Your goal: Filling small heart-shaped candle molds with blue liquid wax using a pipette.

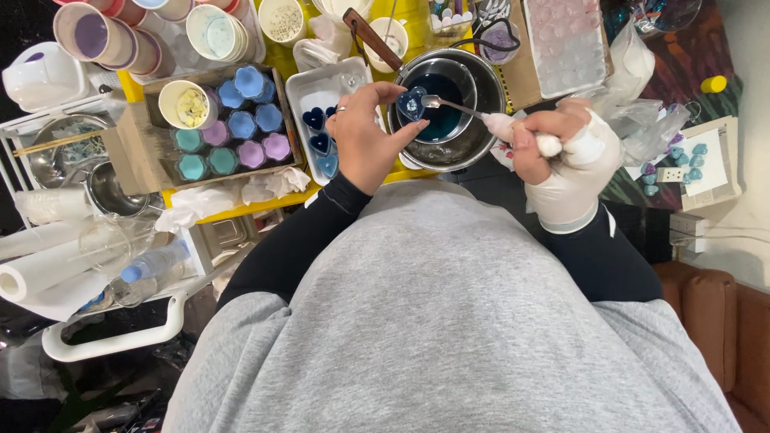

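My left hand (365, 136) pinches a small heart-shaped mould (411, 104) between thumb and fingertips, holding it just over the steel pot (481, 120) of dark blue liquid. My right hand (565, 160), in a thin white glove, is closed around the pale handle of a metal spoon (453, 104), its bowl touching the mould's edge. I judge the mould light and soft-walled, likely to buckle if squeezed, so the rim is the place to grip, keeping it level since the blue fill would spill. It may be slick where liquid has run over it. The spoon is stiff and light; the glove may slip on its handle.

Just beside my left hand lies a white tray (301, 92) with more blue hearts, partly covered by my knuckles. Beyond it sits a box of flower-shaped moulds (241, 128). How full the mould is I cannot tell; my fingers hide its underside, and the pot's depth is lost in the dark liquid.
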